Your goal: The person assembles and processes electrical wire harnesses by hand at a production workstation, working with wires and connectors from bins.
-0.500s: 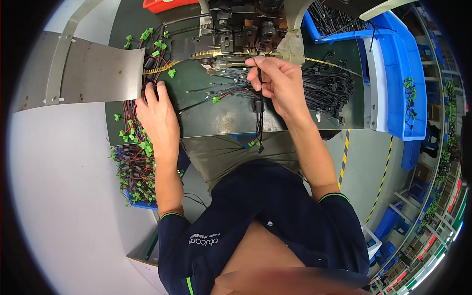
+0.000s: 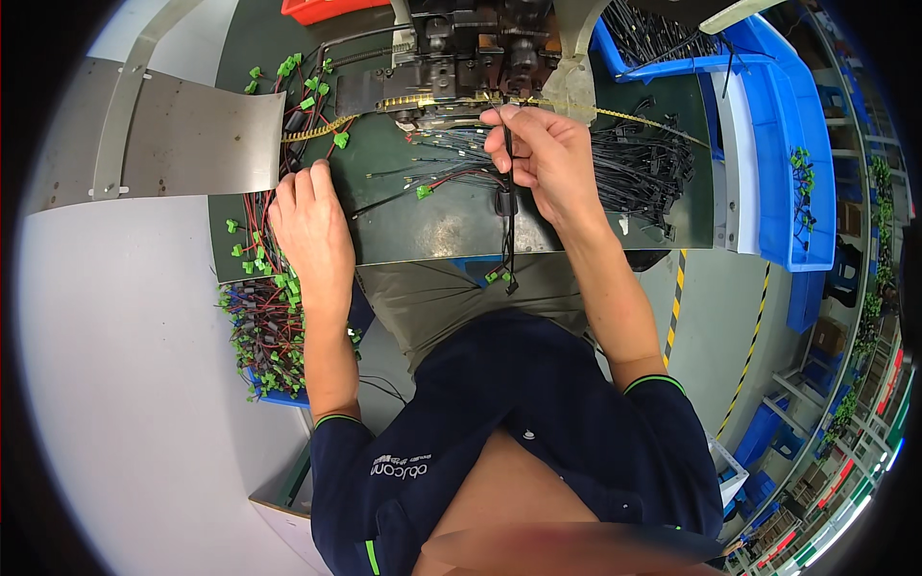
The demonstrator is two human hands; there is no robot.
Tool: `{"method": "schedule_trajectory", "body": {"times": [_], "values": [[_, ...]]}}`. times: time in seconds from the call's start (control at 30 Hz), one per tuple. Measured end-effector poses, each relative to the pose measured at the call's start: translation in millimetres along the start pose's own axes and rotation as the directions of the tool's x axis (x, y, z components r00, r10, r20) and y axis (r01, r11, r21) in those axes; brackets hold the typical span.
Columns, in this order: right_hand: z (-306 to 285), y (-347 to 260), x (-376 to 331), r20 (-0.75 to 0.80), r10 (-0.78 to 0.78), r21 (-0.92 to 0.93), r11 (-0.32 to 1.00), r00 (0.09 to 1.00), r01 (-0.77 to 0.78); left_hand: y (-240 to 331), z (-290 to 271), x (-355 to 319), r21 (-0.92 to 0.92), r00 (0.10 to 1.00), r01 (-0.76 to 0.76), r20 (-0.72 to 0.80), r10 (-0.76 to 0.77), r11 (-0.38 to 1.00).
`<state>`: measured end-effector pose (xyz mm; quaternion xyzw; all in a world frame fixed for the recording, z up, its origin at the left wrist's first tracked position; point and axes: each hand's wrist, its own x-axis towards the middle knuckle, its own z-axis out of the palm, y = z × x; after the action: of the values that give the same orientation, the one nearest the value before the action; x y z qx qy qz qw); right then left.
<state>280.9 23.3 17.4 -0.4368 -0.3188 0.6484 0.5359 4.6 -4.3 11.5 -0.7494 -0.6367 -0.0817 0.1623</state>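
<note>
In front of the black crimping machine, my right hand pinches a black cable upright, its top end at the machine's tooling. The cable's dark cylindrical core hangs below my fingers, and its lower end passes the table's front edge. My left hand rests at the left of the table, fingers stretched out side by side, beside red and black wires with green connectors. Nothing shows in its grip. A yellow terminal strip runs through the machine. Several black cables lie on the right behind my right hand.
A curved metal sheet stands left of the dark green table. More green-ended wires fill a blue bin at the lower left. Blue trays stand at the right, one with black cables. A red bin sits at the back.
My left hand's fingers have drawn closer together and shifted slightly right. A green connector near them has moved a little. My right hand keeps the cable at the machine, almost unmoved.
</note>
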Motion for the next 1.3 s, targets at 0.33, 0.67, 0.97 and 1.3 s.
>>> {"method": "schedule_trajectory", "body": {"times": [0.33, 0.67, 0.97, 1.3], "values": [[-10, -15, -35, 0.130, 0.060, -0.132, 0.990, 0.990, -0.042, -11, -30, -5, -0.278, 0.998, 0.011, 0.056, 0.005, 0.961], [-79, -77, -146, 0.119, -0.191, -0.072, 0.977, 0.974, 0.201, -61, -48, -15, -0.992, 0.884, -0.107, -0.066, -0.462, -0.063], [-137, -317, -259, -0.096, -0.730, -0.806, 0.456, 0.677, 0.377, -70, -58, -16, -0.956, 0.753, -0.287, -0.185, -0.631, -0.063], [-192, -319, -164, 0.102, -0.544, -0.952, -0.295, 0.833, -0.076, -51, -91, -24, -0.940, 0.909, -0.300, -0.333, -0.250, 0.160]]}}
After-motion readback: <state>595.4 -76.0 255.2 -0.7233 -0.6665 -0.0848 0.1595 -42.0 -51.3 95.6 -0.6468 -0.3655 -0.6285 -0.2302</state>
